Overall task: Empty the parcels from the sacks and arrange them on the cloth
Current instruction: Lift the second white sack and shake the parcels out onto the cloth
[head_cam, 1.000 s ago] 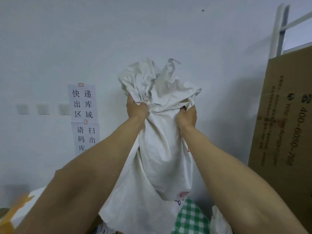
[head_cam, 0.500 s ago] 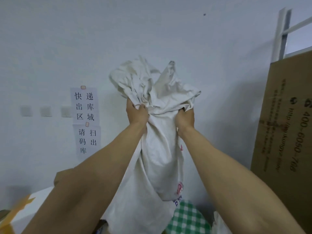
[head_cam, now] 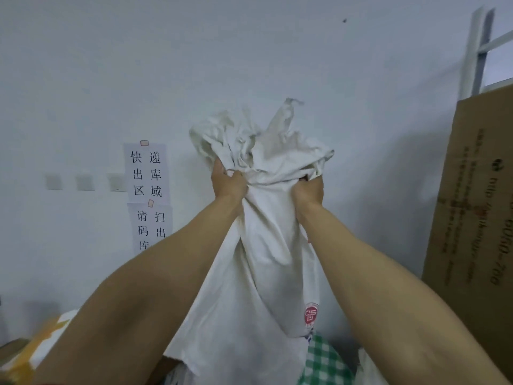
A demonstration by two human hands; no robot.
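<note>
Both arms were raised toward the far wall [head_cam: 249,51]. The left hand [head_cam: 227,182] and the right hand [head_cam: 309,190] each gripped a bunched fistful of the white sack [head_cam: 261,259], fingers curled tight into the fabric. The sack's crumpled end stood above the fists and the rest hung limp between the forearms, with a red stamp low on its right side. Below it, a corner of the green checked cloth [head_cam: 324,362] showed. Two paper signs [head_cam: 147,173] were stuck to the wall at the left, and a brown cardboard sheet [head_cam: 472,190] leaned at the right.
</note>
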